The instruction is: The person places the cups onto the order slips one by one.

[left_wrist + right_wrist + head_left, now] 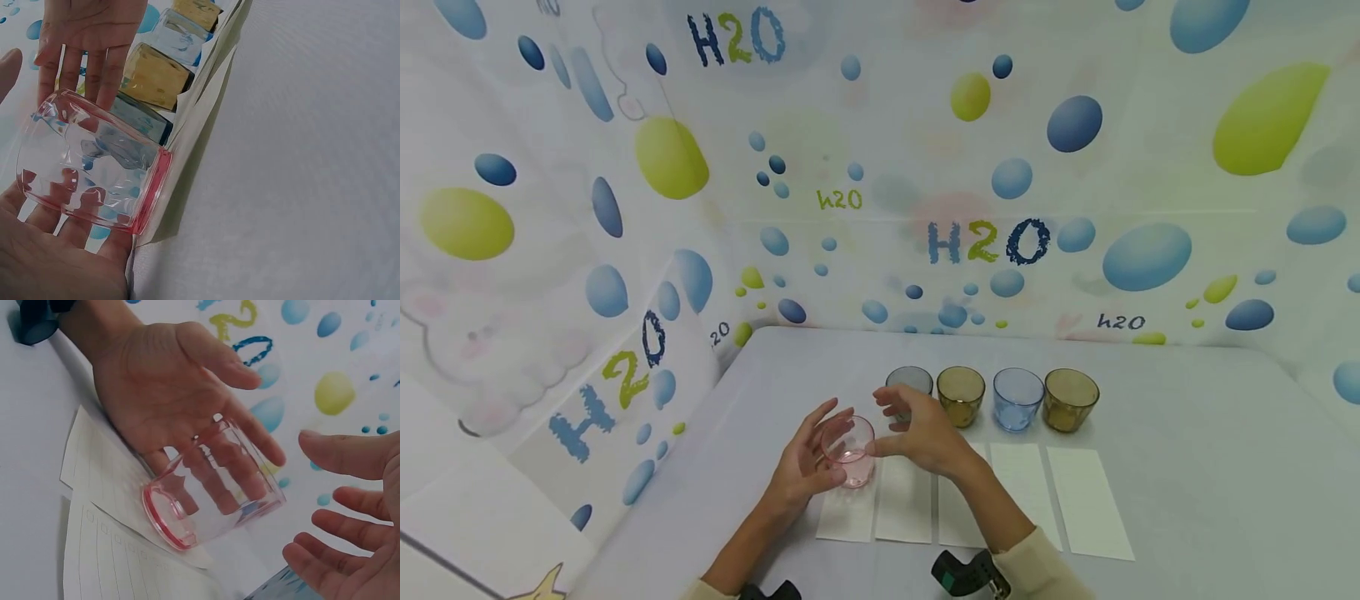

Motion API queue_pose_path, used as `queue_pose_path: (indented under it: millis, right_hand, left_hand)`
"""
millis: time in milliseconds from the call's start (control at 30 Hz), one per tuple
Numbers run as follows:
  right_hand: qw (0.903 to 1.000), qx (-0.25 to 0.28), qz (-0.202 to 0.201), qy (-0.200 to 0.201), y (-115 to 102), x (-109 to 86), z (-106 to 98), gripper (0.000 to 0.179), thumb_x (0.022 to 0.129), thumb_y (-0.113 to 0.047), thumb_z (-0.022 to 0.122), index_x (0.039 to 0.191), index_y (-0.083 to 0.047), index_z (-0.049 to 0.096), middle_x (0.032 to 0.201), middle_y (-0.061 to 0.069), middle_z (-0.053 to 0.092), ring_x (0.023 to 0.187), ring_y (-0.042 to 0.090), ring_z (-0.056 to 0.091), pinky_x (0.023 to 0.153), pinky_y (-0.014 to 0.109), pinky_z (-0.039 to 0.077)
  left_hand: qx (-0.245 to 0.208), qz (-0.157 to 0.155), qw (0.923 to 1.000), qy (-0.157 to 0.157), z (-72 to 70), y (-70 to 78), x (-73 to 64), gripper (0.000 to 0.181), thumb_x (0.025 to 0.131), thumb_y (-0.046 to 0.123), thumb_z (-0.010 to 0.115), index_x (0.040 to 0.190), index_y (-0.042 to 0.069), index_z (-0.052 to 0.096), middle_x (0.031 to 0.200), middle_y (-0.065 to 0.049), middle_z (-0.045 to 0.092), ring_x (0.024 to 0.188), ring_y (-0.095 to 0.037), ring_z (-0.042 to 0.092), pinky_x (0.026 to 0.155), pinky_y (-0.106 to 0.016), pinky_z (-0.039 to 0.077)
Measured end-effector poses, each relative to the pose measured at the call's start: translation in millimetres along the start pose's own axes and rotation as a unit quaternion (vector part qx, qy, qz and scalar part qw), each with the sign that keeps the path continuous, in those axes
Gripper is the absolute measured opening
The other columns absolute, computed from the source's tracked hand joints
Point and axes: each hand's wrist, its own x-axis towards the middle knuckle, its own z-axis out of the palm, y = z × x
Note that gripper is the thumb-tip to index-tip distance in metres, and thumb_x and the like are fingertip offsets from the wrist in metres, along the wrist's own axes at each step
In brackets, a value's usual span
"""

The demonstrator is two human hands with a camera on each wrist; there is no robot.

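A clear pink glass cup (859,472) stands upright on the leftmost paper strip (847,521). On its left, my left hand (793,471) curves loosely about the cup, thumb apart from the fingers. In the right wrist view, the left fingers show through the wall of the cup (219,481), and the thumb stands away from it. My right hand (928,433) is on the cup's other side, palm toward it, fingers relaxed and spread. The left wrist view shows the right fingers pointing down beside the cup (94,169).
Behind the hands, a grey glass (910,377), an amber glass (960,398), a blue glass (1018,402) and another amber glass (1071,402) form a row. Several lined paper strips (1090,504) lie side by side before them. A patterned curtain (887,167) hangs behind the white table (1210,467).
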Motion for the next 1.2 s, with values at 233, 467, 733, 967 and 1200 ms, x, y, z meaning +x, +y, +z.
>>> queue_pose_path:
  millis: [233, 467, 733, 967, 1200]
  right_hand:
    - [0.9985, 0.033, 0.006, 0.043, -1, 0.7, 1, 0.060, 0.081, -0.018, 0.085, 0.134, -0.009, 0.059, 0.132, 0.009, 0.062, 0.122, 0.030, 0.060, 0.104, 0.051, 0.050]
    - [0.9924, 0.064, 0.013, 0.104, -1, 1.3, 4, 0.057, 0.082, -0.011, 0.084, 0.132, -0.003, 0.060, 0.128, 0.016, 0.062, 0.122, 0.034, 0.059, 0.100, 0.044, 0.054]
    - [0.9747, 0.091, 0.024, 0.203, -3, 4.8, 13, 0.053, 0.081, -0.005, 0.081, 0.130, -0.003, 0.061, 0.129, 0.015, 0.063, 0.123, 0.032, 0.058, 0.098, 0.040, 0.055]
    - [0.9595, 0.070, 0.043, 0.269, -2, 5.0, 19, 0.056, 0.081, -0.006, 0.079, 0.133, -0.002, 0.060, 0.132, 0.015, 0.061, 0.126, 0.030, 0.054, 0.098, 0.045, 0.052]
    - [0.9599, 0.011, 0.042, 0.277, -1, 5.4, 13, 0.068, 0.083, -0.014, 0.080, 0.144, -0.006, 0.051, 0.146, 0.014, 0.053, 0.138, 0.032, 0.046, 0.111, 0.055, 0.042]
  left_hand:
    - [-0.009, 0.000, 0.9999, 0.007, 0.0, -2.8, -1.7, 0.092, 0.087, 0.009, 0.075, 0.160, 0.014, 0.020, 0.162, -0.026, 0.028, 0.149, -0.038, 0.031, 0.118, -0.033, 0.034]
    - [0.012, -0.002, 0.9998, 0.012, -0.6, -2.2, -4.3, 0.092, 0.087, 0.005, 0.075, 0.160, 0.008, 0.019, 0.159, -0.034, 0.027, 0.147, -0.035, 0.037, 0.116, -0.029, 0.036]
    - [0.027, -0.002, 0.9995, 0.018, -1.4, 0.4, -5.3, 0.091, 0.087, 0.006, 0.075, 0.160, 0.006, 0.020, 0.158, -0.035, 0.028, 0.146, -0.040, 0.036, 0.115, -0.029, 0.037]
    - [0.029, -0.010, 0.9992, 0.025, 2.2, -0.3, -2.4, 0.088, 0.087, 0.003, 0.075, 0.159, 0.009, 0.025, 0.158, -0.031, 0.031, 0.145, -0.045, 0.034, 0.115, -0.028, 0.037]
    - [0.063, -0.032, 0.9968, 0.038, 8.5, 0.0, 3.7, 0.084, 0.088, 0.006, 0.076, 0.158, 0.014, 0.030, 0.158, -0.018, 0.041, 0.144, -0.040, 0.039, 0.113, -0.031, 0.040]
